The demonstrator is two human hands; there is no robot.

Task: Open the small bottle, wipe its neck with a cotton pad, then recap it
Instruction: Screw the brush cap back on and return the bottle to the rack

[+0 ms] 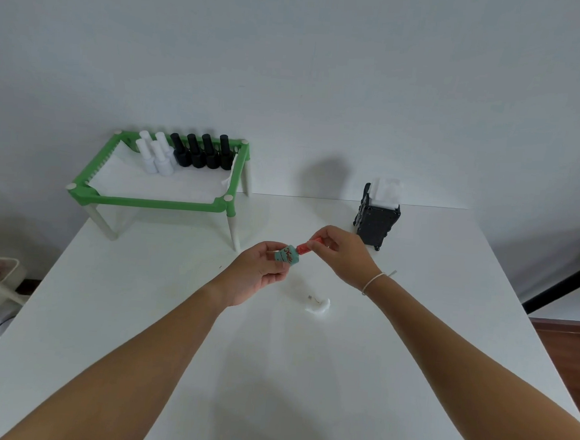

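A small teal bottle point(287, 256) with red lettering is tilted on its side above the middle of the white table point(138, 312). My left hand point(257, 272) grips the bottle's body. Its red cap point(309, 246) points up to the right, and the fingers of my right hand point(343, 254) are closed around that cap. The cap sits against the bottle's neck; I cannot tell whether it is screwed tight. A crumpled white cotton pad point(316, 306) lies on the table just below and between my hands.
A green rack point(152, 203) on white legs stands at the back left, holding several white bottles point(155, 157) and several black bottles point(202, 152). A black holder point(376, 219) with white cotton pads point(385, 190) stands at the back right, close to my right hand.
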